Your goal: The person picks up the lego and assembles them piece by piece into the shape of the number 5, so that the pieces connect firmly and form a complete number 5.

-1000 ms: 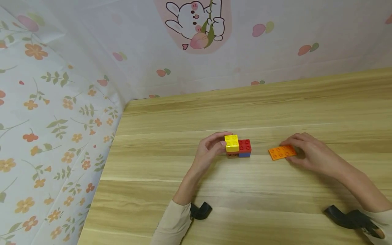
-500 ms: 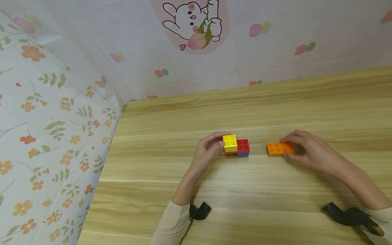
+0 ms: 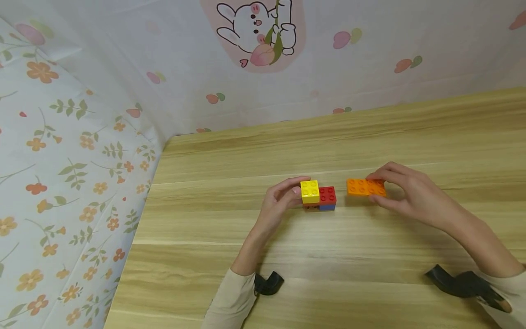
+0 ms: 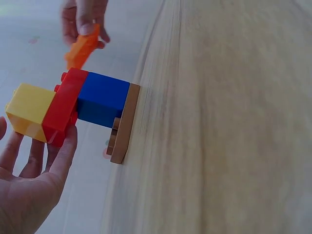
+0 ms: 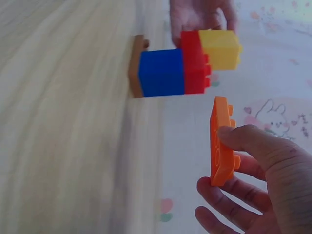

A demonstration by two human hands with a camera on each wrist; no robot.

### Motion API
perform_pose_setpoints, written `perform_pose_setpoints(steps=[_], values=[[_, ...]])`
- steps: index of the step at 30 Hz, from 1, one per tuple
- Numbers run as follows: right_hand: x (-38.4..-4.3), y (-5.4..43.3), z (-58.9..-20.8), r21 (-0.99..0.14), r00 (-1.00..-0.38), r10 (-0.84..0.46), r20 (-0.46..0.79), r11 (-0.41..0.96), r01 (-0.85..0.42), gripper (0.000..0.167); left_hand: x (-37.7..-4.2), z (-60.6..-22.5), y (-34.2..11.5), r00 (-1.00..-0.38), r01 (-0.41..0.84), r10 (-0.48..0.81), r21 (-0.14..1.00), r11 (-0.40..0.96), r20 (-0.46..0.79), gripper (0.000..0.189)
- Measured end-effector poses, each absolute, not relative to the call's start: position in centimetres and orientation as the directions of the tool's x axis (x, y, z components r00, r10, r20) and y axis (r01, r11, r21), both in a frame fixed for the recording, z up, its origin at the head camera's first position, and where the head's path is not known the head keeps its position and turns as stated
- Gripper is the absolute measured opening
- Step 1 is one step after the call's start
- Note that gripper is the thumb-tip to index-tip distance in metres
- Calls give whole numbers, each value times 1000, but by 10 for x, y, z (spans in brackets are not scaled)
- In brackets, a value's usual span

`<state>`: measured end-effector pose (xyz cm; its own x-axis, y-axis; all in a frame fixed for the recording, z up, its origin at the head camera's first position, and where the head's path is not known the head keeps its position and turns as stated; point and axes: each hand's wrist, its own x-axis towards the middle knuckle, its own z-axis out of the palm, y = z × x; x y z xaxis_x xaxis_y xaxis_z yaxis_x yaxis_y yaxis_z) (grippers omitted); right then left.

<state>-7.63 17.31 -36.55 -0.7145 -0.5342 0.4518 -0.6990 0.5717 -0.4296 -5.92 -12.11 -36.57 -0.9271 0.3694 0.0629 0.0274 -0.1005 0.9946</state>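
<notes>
A small stack of toy building bricks stands on the table: a brown flat plate (image 4: 126,126) at the bottom, a blue brick (image 4: 103,99), a red brick (image 3: 328,195) that overhangs to the left, and a yellow brick (image 3: 310,192) on the red one's left end. My left hand (image 3: 276,201) grips the stack from the left, around the yellow and red bricks. An orange flat building brick (image 3: 357,187), studs up, is pinched between thumb and fingers of my right hand (image 3: 411,194). It is held in the air just right of the stack, apart from it.
The wooden table (image 3: 230,169) reaches to a patterned cloth backdrop (image 3: 181,59) behind and another floral cloth (image 3: 90,151) at the left. A black strap mount (image 3: 268,283) sits at the left wrist, and another black mount (image 3: 456,281) at the right.
My right hand has carried the orange flat brick left and away from me, closer to the stack, and levelled its tilt. The left hand and the stack stay in place.
</notes>
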Motion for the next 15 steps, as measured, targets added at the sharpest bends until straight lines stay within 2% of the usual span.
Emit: perform_pose_setpoints(steps=[15], values=[[-73,135,-325,-439,-689,-554,466,532,-724,41,-59,-361,-118,-914,70,391,991,-111,108,39]])
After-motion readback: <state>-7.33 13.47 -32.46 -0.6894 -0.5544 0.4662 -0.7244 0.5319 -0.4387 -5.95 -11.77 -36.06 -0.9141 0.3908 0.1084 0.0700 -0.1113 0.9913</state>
